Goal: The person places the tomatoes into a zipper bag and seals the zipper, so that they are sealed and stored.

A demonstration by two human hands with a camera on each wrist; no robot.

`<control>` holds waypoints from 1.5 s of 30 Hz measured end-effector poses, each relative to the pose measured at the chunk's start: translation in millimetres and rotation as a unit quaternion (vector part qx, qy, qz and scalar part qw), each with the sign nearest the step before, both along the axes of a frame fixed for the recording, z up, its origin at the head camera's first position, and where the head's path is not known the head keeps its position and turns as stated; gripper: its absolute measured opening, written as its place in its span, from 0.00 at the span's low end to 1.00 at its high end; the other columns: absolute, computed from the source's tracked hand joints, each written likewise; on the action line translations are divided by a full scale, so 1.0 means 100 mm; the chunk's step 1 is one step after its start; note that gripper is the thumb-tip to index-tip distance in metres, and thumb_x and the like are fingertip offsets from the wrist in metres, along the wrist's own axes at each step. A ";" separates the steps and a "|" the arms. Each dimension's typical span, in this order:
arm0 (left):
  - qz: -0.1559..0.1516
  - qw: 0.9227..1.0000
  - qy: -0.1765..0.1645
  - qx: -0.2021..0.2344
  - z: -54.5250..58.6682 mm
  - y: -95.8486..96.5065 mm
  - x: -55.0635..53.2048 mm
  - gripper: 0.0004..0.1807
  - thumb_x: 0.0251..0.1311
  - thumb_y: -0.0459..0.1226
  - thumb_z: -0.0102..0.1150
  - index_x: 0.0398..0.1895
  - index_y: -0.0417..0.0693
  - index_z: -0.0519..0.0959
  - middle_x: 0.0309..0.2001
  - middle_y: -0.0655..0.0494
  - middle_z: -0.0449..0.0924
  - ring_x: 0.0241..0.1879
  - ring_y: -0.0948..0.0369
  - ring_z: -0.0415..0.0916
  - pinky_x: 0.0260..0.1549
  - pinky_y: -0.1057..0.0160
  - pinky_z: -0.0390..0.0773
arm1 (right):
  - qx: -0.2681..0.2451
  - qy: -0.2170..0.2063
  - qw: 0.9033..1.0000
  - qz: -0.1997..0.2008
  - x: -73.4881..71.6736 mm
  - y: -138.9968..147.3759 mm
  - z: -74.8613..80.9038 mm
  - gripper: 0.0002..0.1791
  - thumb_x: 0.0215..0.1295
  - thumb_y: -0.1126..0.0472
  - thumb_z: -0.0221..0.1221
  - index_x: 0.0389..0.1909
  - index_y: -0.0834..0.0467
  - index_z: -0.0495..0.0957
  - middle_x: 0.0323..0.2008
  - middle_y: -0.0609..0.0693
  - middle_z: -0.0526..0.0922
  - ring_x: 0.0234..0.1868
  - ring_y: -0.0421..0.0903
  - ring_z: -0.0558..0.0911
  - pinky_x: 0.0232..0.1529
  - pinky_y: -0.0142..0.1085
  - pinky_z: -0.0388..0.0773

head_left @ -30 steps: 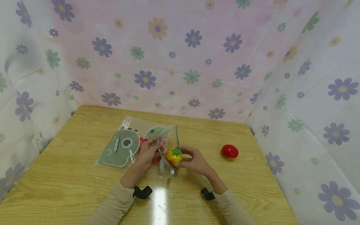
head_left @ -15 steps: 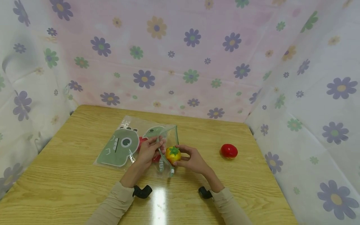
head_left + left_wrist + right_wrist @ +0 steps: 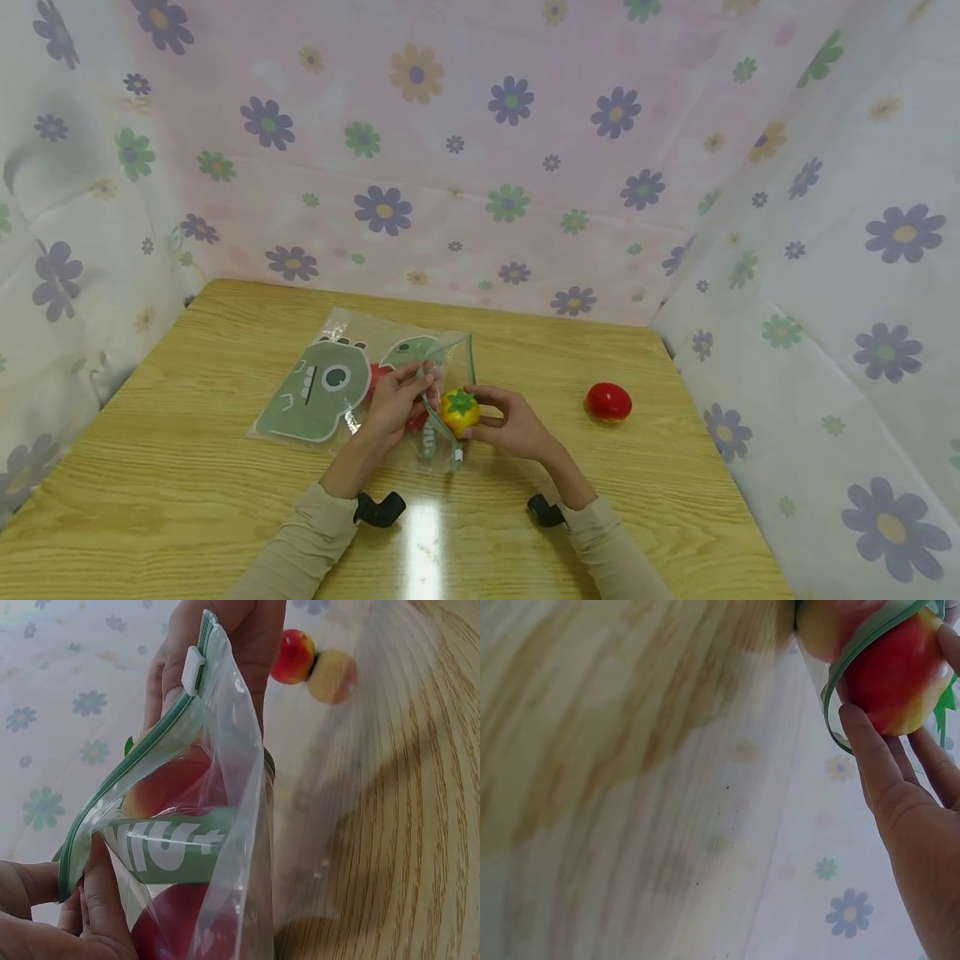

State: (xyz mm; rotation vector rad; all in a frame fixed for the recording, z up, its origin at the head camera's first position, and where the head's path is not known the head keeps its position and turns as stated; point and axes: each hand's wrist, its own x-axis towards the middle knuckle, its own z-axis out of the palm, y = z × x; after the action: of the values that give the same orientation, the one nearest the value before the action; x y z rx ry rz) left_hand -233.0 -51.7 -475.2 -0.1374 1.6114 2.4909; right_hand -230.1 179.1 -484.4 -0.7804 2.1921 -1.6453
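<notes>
A clear zip bag [image 3: 318, 396] printed with green cartoon dinosaurs lies on the table, its mouth spread toward the right. My left hand [image 3: 393, 404] pinches the mouth's green edge between thumb and fingers. At the opening, my right hand [image 3: 513, 425] grips a yellow-and-red toy tomato [image 3: 459, 410] with a green leafy top. The green edge crosses in front of the tomato [image 3: 900, 675] in the right wrist view, so part of it is inside the mouth. A round red thing [image 3: 176, 919] shows inside the bag. The white slider [image 3: 193, 671] sits at one end of the zip.
A glossy red toy fruit [image 3: 608, 402] rests on the wooden table [image 3: 187, 500] to the right of my right hand. Flower-printed cloth [image 3: 450, 167] hangs behind the table and at both sides. A black wrist mount [image 3: 380, 510] sits by my left cuff.
My right hand has shifted slightly left with the toy tomato, bringing it further into the bag's mouth. My left hand keeps its pinch on the edge.
</notes>
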 end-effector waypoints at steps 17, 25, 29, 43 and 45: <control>0.000 0.999 -0.020 0.026 0.05 0.04 0.00 0.16 0.73 0.29 0.55 0.61 0.34 0.74 0.37 0.59 0.86 0.25 0.66 0.79 0.26 0.72 0.83 | 0.026 0.027 0.999 -0.006 -0.05 -0.16 0.01 0.32 0.65 0.68 0.67 0.70 0.62 0.70 0.68 0.60 0.72 0.62 0.59 0.76 0.56 0.41 0.84; 0.005 0.999 -0.013 0.029 0.03 0.06 -0.01 0.17 0.73 0.28 0.55 0.62 0.32 0.73 0.36 0.60 0.86 0.26 0.67 0.79 0.27 0.72 0.83 | 0.028 0.031 0.999 -0.020 -0.08 -0.27 0.00 0.32 0.65 0.72 0.65 0.70 0.65 0.69 0.68 0.63 0.71 0.63 0.60 0.76 0.60 0.46 0.81; 0.004 0.999 -0.006 0.034 0.03 0.06 -0.01 0.17 0.73 0.27 0.55 0.62 0.31 0.73 0.35 0.59 0.86 0.26 0.67 0.79 0.27 0.72 0.83 | 0.028 0.043 0.998 -0.023 -0.11 -0.32 -0.01 0.32 0.66 0.72 0.65 0.70 0.65 0.69 0.67 0.63 0.72 0.64 0.60 0.75 0.60 0.46 0.81; 0.007 0.999 -0.010 0.032 0.06 0.07 -0.03 0.17 0.73 0.28 0.54 0.62 0.31 0.73 0.37 0.58 0.85 0.29 0.67 0.79 0.28 0.72 0.82 | 0.073 0.074 0.993 -0.048 -0.13 -0.45 0.03 0.31 0.64 0.75 0.64 0.69 0.67 0.70 0.67 0.64 0.73 0.63 0.64 0.76 0.51 0.42 0.86; 0.005 0.999 -0.010 0.031 0.06 0.07 -0.03 0.17 0.73 0.28 0.53 0.62 0.30 0.73 0.37 0.58 0.84 0.29 0.67 0.79 0.27 0.72 0.82 | 0.081 0.080 0.992 -0.051 -0.13 -0.45 0.03 0.31 0.64 0.75 0.64 0.69 0.68 0.70 0.67 0.65 0.73 0.63 0.65 0.77 0.51 0.43 0.86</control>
State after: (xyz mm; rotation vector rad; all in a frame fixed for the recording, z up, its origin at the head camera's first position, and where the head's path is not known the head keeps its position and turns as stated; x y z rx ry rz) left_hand -235.7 -44.3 -469.0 -0.1611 1.5273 2.5368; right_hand -242.8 133.7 -481.5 -0.7909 2.4782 -1.4702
